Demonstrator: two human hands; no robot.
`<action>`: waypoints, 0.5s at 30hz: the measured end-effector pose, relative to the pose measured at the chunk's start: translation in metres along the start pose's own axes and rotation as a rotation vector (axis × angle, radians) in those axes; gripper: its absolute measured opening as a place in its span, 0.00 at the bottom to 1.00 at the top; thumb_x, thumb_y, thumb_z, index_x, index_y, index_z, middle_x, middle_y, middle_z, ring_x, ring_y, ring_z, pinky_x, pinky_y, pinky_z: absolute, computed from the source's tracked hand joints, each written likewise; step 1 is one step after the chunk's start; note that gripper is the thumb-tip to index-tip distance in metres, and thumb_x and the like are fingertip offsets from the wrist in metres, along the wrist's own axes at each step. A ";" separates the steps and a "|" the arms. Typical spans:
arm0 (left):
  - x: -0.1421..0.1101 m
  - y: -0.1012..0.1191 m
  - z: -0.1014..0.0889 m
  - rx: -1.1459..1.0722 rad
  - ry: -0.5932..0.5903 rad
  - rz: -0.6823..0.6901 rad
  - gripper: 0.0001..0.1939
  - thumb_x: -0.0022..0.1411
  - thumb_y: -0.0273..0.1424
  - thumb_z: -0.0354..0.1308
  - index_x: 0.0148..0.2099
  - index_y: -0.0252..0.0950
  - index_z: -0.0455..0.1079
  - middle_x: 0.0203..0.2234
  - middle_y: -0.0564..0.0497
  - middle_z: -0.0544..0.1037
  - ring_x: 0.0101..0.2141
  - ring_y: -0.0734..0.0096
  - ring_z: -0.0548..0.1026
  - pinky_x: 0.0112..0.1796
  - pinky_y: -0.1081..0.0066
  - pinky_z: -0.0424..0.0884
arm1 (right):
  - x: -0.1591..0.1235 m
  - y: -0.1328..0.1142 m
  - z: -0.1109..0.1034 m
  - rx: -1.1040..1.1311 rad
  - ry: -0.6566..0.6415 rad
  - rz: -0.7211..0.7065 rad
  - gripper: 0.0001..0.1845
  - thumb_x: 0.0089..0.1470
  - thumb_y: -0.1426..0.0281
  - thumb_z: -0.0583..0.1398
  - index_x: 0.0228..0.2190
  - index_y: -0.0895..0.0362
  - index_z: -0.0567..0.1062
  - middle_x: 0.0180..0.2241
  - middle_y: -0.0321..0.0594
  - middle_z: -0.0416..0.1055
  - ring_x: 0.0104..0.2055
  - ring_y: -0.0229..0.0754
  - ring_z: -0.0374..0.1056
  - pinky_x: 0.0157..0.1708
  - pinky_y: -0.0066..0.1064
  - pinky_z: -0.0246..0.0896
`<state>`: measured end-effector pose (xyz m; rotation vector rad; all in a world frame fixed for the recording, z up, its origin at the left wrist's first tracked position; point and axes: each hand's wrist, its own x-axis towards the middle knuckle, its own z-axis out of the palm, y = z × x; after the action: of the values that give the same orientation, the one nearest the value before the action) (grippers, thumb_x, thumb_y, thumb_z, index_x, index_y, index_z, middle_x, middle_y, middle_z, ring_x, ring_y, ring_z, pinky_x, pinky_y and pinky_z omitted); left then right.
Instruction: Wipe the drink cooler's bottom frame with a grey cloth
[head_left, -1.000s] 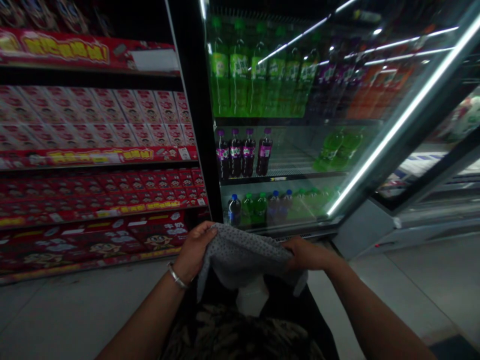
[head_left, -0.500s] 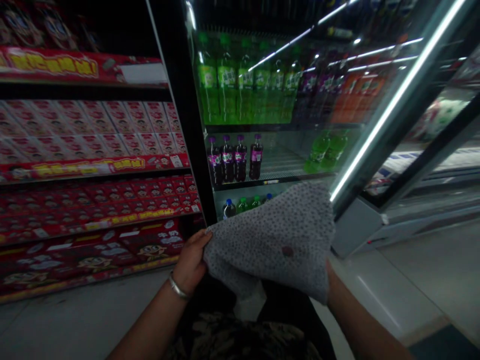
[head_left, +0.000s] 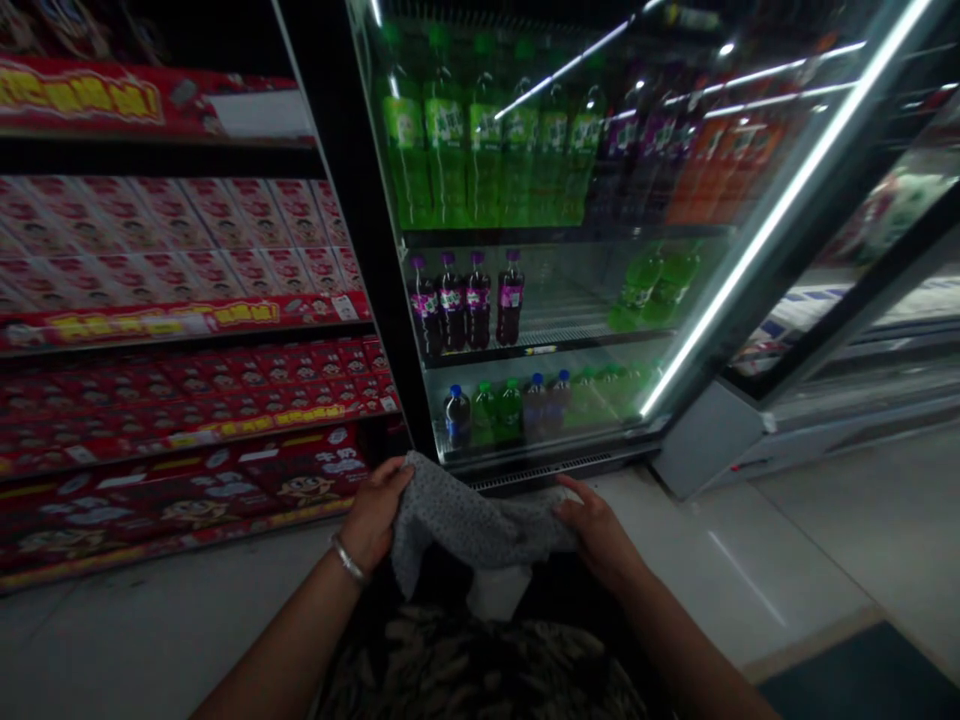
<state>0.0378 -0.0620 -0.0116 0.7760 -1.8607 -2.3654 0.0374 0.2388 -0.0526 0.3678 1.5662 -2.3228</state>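
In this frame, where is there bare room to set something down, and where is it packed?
Free: the middle cooler shelf between the purple bottles and the green bottles; the floor before the cooler. Crowded: the red carton shelves and the top bottle row. Both hands hold the grey cloth.

Head view, dim overall. Main light source: a white strip lamp (head_left: 757,230) along the edge of the glass door (head_left: 675,200), running diagonally and blown out to pure white. Secondary streaks of ceiling-light reflection cross the glass and veil the upper bottles (head_left: 480,140). Cooler interior: pale green-white glow, brightest area. Red shelving (head_left: 180,330) at left: murky, print illegible. Floor (head_left: 750,570): grey, with a faint sheen. Foreground arms and clothing: near-black shadow, grainy. Wide-angle bending at the edges; soft focus throughout.
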 end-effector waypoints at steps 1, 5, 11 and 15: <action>0.002 0.000 -0.003 0.018 0.025 0.001 0.29 0.33 0.44 0.72 0.38 0.35 0.73 0.24 0.55 0.78 0.26 0.68 0.74 0.33 0.68 0.68 | 0.002 -0.005 0.002 0.006 0.054 -0.023 0.51 0.31 0.62 0.77 0.55 0.60 0.65 0.23 0.29 0.70 0.25 0.36 0.67 0.29 0.28 0.61; 0.010 -0.005 -0.009 0.131 0.089 0.044 0.26 0.34 0.44 0.68 0.36 0.36 0.75 0.28 0.54 0.78 0.31 0.67 0.72 0.36 0.67 0.64 | 0.007 -0.025 0.006 0.020 0.190 -0.019 0.48 0.26 0.62 0.75 0.51 0.60 0.68 0.24 0.33 0.72 0.27 0.39 0.68 0.30 0.30 0.63; 0.013 -0.004 -0.003 0.212 0.107 0.044 0.33 0.33 0.45 0.64 0.43 0.32 0.74 0.27 0.53 0.75 0.31 0.68 0.69 0.34 0.67 0.62 | 0.008 -0.037 0.006 -0.090 0.271 -0.020 0.31 0.21 0.62 0.71 0.34 0.60 0.78 0.27 0.40 0.76 0.28 0.40 0.69 0.29 0.30 0.61; 0.010 0.006 -0.001 0.207 0.037 0.027 0.41 0.33 0.46 0.65 0.52 0.31 0.71 0.24 0.57 0.73 0.28 0.71 0.67 0.33 0.69 0.61 | 0.007 -0.046 -0.004 -0.141 0.237 -0.071 0.28 0.24 0.59 0.73 0.31 0.60 0.79 0.30 0.41 0.77 0.32 0.41 0.70 0.33 0.30 0.64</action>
<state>0.0280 -0.0673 -0.0095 0.7980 -2.1107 -2.1505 0.0128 0.2576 -0.0183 0.5793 1.8695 -2.2712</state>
